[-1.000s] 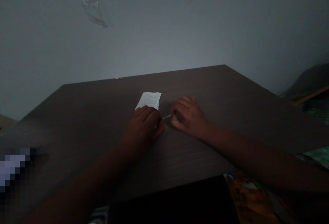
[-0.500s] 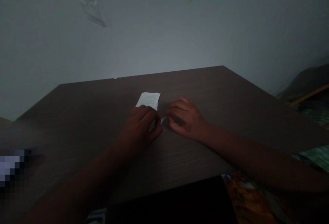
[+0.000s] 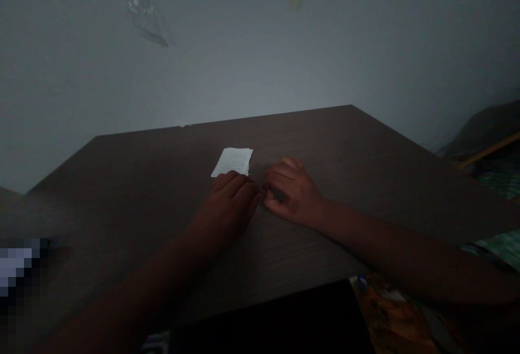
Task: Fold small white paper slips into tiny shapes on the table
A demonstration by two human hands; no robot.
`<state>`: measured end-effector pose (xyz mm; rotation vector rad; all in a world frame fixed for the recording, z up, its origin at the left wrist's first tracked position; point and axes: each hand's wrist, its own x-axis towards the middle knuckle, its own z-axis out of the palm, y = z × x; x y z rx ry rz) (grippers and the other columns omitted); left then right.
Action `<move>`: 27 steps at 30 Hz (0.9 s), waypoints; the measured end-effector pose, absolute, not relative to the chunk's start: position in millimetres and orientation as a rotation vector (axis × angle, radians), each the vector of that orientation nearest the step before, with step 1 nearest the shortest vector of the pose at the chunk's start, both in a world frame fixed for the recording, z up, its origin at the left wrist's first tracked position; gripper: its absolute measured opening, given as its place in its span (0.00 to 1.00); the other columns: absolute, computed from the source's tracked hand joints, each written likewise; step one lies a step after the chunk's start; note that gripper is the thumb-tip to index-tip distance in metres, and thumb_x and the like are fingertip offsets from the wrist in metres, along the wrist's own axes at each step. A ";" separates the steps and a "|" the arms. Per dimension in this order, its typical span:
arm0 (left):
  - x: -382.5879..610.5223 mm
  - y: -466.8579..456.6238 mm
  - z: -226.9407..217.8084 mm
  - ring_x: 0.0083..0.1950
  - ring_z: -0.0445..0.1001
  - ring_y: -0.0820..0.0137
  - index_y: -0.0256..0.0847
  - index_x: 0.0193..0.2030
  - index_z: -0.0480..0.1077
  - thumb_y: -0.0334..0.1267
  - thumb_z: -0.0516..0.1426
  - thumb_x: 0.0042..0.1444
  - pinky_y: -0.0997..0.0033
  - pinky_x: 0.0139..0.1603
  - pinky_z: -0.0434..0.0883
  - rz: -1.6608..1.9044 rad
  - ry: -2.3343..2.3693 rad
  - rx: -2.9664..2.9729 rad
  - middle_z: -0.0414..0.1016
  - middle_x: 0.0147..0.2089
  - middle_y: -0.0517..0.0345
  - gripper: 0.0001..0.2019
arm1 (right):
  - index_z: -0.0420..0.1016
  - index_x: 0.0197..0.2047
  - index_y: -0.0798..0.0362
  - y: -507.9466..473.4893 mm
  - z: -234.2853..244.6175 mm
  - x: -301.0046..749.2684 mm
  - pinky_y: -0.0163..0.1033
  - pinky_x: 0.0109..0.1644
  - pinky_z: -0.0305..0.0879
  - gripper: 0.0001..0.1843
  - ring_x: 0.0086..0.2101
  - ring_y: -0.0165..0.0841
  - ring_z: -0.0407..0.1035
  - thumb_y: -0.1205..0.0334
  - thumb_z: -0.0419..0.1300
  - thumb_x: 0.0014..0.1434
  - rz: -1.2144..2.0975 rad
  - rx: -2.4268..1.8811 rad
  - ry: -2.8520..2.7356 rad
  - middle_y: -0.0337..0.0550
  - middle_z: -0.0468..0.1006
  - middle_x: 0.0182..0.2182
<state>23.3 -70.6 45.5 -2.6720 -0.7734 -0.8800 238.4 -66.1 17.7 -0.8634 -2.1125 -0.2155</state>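
Note:
Both hands rest on a dark wooden table (image 3: 349, 159), fingertips meeting at its middle. My left hand (image 3: 229, 202) lies knuckles up with its fingers pressed together. My right hand (image 3: 292, 191) is curled in a pinch against the left fingertips. The small white strip seen between them earlier is now covered by the fingers. A small folded white paper (image 3: 233, 160) with faint print lies flat just beyond my left fingertips.
A pale wall (image 3: 260, 61) stands right behind the table's far edge, with clear tape (image 3: 144, 15) stuck to it. Colourful printed packaging (image 3: 390, 316) lies below the table's near right corner. A blurred patch (image 3: 16, 267) is at the left edge.
My hands have drawn together until the fingertips touch. The white strip that showed between them is now hidden. The folded paper has not moved.

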 end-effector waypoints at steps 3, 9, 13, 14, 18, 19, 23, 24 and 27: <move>22.2 -72.6 48.9 0.43 0.78 0.60 0.41 0.43 0.74 0.33 0.54 0.77 0.59 0.49 0.73 -0.862 -0.815 -2.649 0.82 0.40 0.53 0.10 | 0.72 0.34 0.48 -59.0 18.3 246.4 0.48 0.47 0.63 0.06 0.39 0.41 0.69 0.68 0.60 0.61 -0.196 -0.920 -2.064 0.43 0.78 0.32; 18.3 -69.3 52.0 0.43 0.78 0.59 0.41 0.43 0.74 0.31 0.55 0.76 0.59 0.47 0.73 -0.904 -0.852 -2.617 0.82 0.40 0.52 0.09 | 0.70 0.35 0.47 -52.4 21.5 260.5 0.51 0.50 0.66 0.06 0.39 0.43 0.71 0.69 0.59 0.60 -0.160 -0.998 -1.996 0.43 0.78 0.33; 19.7 -68.2 47.7 0.43 0.78 0.60 0.41 0.44 0.75 0.31 0.54 0.77 0.58 0.49 0.73 -0.885 -0.827 -2.640 0.83 0.41 0.52 0.10 | 0.74 0.42 0.49 -64.8 23.5 250.4 0.52 0.52 0.68 0.06 0.43 0.44 0.73 0.67 0.60 0.61 -0.168 -0.852 -2.000 0.47 0.82 0.40; 20.2 -68.6 46.6 0.44 0.78 0.60 0.41 0.44 0.75 0.32 0.54 0.77 0.58 0.50 0.73 -0.870 -0.833 -2.650 0.83 0.42 0.52 0.09 | 0.75 0.42 0.49 -67.3 23.3 247.4 0.52 0.52 0.67 0.05 0.43 0.44 0.73 0.67 0.60 0.62 -0.165 -0.838 -2.026 0.47 0.82 0.40; 20.0 -69.9 45.8 0.47 0.79 0.60 0.43 0.46 0.75 0.34 0.55 0.77 0.57 0.52 0.73 -0.859 -0.870 -2.679 0.84 0.44 0.53 0.08 | 0.74 0.38 0.49 -68.0 22.0 244.3 0.50 0.50 0.66 0.05 0.40 0.41 0.73 0.68 0.60 0.66 -0.123 -0.809 -2.145 0.44 0.83 0.37; 19.5 -69.7 46.5 0.47 0.79 0.60 0.43 0.46 0.75 0.34 0.56 0.76 0.57 0.52 0.73 -0.878 -0.872 -2.679 0.84 0.44 0.53 0.07 | 0.73 0.37 0.49 -66.7 21.9 245.6 0.50 0.50 0.66 0.06 0.40 0.41 0.73 0.69 0.60 0.65 -0.115 -0.804 -2.151 0.43 0.82 0.37; 17.0 -68.2 51.0 0.46 0.80 0.61 0.42 0.45 0.74 0.32 0.57 0.73 0.58 0.50 0.73 -0.947 -0.855 -2.725 0.83 0.42 0.54 0.05 | 0.73 0.37 0.49 -64.1 22.2 250.3 0.50 0.51 0.66 0.07 0.40 0.41 0.73 0.70 0.59 0.65 -0.119 -0.817 -2.130 0.43 0.81 0.36; 16.7 -68.2 51.8 0.46 0.80 0.61 0.43 0.44 0.74 0.31 0.57 0.72 0.59 0.50 0.73 -0.956 -0.852 -2.740 0.83 0.42 0.55 0.05 | 0.73 0.38 0.49 -64.6 22.2 250.1 0.50 0.51 0.66 0.06 0.41 0.41 0.73 0.70 0.59 0.65 -0.125 -0.828 -2.127 0.43 0.81 0.36; 17.3 -69.5 52.3 0.44 0.79 0.61 0.43 0.41 0.73 0.31 0.57 0.71 0.59 0.49 0.73 -0.976 -0.852 -2.745 0.82 0.40 0.55 0.06 | 0.75 0.39 0.49 -67.4 21.7 246.4 0.51 0.50 0.66 0.05 0.41 0.42 0.72 0.68 0.60 0.65 -0.147 -0.847 -2.125 0.44 0.82 0.37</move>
